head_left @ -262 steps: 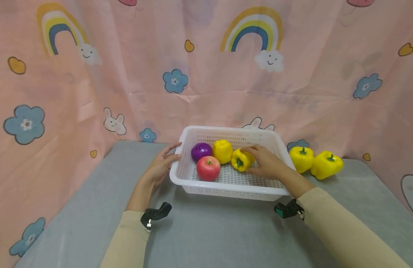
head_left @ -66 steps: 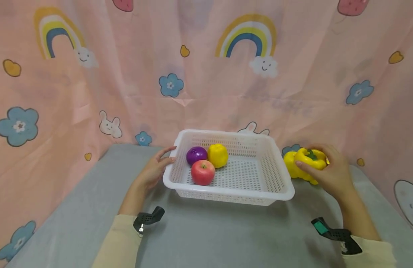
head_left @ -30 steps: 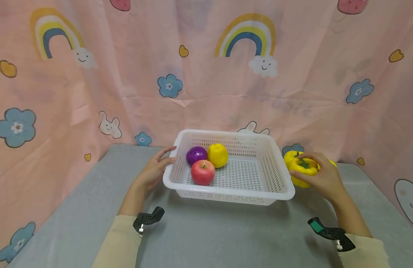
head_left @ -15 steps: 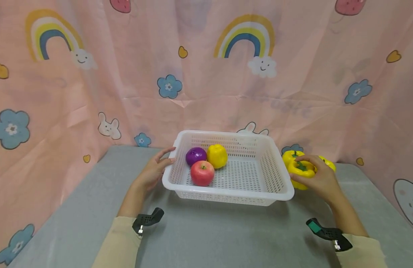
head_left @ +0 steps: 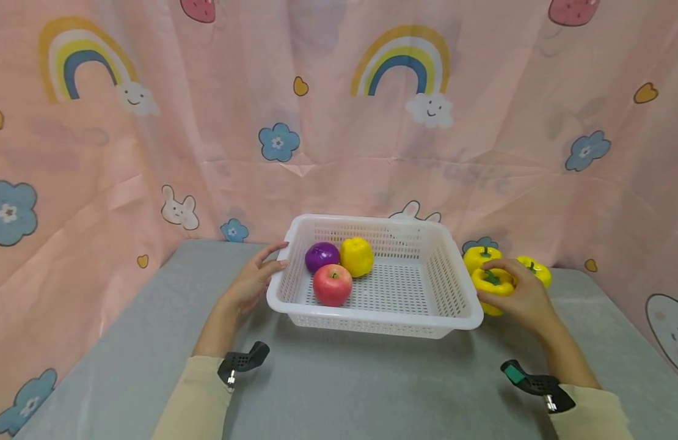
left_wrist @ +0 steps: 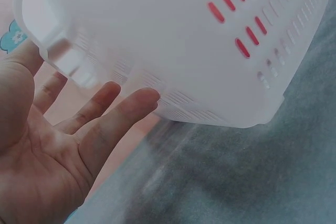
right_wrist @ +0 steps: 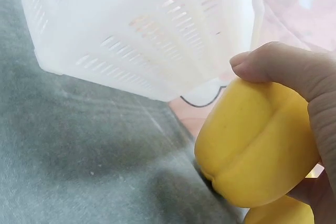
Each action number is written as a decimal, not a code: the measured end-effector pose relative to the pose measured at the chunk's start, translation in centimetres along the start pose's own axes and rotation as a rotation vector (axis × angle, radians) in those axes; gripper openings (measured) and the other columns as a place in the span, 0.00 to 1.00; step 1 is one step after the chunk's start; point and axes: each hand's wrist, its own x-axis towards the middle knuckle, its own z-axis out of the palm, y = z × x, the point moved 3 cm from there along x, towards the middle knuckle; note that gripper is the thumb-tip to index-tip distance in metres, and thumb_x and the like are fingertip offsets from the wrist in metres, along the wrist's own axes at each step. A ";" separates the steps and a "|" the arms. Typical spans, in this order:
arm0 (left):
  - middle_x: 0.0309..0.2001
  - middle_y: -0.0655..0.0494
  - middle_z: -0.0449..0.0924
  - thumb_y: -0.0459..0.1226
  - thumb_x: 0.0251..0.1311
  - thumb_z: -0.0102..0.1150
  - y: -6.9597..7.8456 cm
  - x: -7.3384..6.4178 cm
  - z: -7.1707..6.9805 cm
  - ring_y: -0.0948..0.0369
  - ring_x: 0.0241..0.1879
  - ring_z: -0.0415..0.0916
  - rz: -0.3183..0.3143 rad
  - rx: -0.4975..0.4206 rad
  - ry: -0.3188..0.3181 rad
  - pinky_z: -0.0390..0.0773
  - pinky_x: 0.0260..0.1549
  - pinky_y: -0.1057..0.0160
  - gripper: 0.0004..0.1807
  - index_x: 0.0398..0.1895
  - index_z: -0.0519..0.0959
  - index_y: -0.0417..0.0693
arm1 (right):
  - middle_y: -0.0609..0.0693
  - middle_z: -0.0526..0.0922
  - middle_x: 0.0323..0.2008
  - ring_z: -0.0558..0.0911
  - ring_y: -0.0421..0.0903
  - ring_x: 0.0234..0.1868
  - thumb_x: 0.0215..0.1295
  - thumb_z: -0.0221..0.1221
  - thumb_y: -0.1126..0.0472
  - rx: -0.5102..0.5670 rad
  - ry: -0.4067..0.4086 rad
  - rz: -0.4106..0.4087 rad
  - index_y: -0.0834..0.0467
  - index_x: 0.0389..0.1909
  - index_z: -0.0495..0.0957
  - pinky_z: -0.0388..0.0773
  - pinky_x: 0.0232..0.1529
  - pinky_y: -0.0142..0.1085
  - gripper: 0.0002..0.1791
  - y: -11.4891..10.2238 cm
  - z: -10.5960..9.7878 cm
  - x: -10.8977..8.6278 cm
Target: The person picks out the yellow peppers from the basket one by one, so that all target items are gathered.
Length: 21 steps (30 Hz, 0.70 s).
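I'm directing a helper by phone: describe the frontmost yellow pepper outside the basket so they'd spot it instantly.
Find the white basket on the gray table; just right of it are three yellow peppers. The front pepper shows its green stem. Unlike its two neighbours, it is gripped by the right hand.

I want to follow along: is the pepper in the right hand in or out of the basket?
Out: the right hand holds the yellow pepper outside the white basket, as the right wrist view shows.
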 end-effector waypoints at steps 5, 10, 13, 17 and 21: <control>0.71 0.36 0.68 0.41 0.75 0.51 0.0 0.0 0.0 0.44 0.62 0.77 0.000 -0.002 0.004 0.83 0.54 0.55 0.30 0.78 0.58 0.56 | 0.67 0.72 0.63 0.70 0.66 0.59 0.55 0.73 0.61 0.017 -0.017 0.018 0.64 0.56 0.75 0.74 0.57 0.67 0.29 0.3 0.4 -0.1; 0.70 0.36 0.68 0.40 0.75 0.51 0.0 -0.1 0.0 0.47 0.60 0.79 -0.004 -0.010 0.007 0.84 0.52 0.56 0.30 0.77 0.59 0.56 | 0.66 0.74 0.62 0.71 0.63 0.59 0.56 0.73 0.59 0.016 -0.025 0.017 0.63 0.56 0.74 0.72 0.56 0.66 0.29 0.7 0.6 -0.2; 0.69 0.35 0.69 0.40 0.75 0.51 0.1 0.0 0.0 0.49 0.58 0.80 -0.002 -0.016 0.005 0.84 0.51 0.57 0.30 0.77 0.59 0.56 | 0.65 0.74 0.62 0.71 0.62 0.59 0.56 0.73 0.57 0.014 -0.025 0.016 0.63 0.56 0.74 0.72 0.56 0.65 0.29 0.9 0.7 -0.2; 0.69 0.34 0.69 0.39 0.75 0.50 0.2 -0.1 0.1 0.51 0.56 0.81 0.000 -0.020 0.004 0.84 0.49 0.59 0.30 0.78 0.58 0.56 | 0.65 0.74 0.62 0.71 0.62 0.58 0.57 0.73 0.57 0.012 -0.022 0.013 0.63 0.56 0.75 0.71 0.56 0.66 0.29 1.1 0.9 -0.2; 0.69 0.34 0.69 0.39 0.75 0.50 0.3 -0.2 0.1 0.52 0.56 0.81 0.000 -0.024 0.002 0.84 0.48 0.59 0.30 0.78 0.58 0.55 | 0.65 0.75 0.61 0.71 0.60 0.57 0.57 0.73 0.58 0.009 -0.018 0.011 0.63 0.55 0.75 0.71 0.56 0.67 0.28 1.2 1.0 -0.2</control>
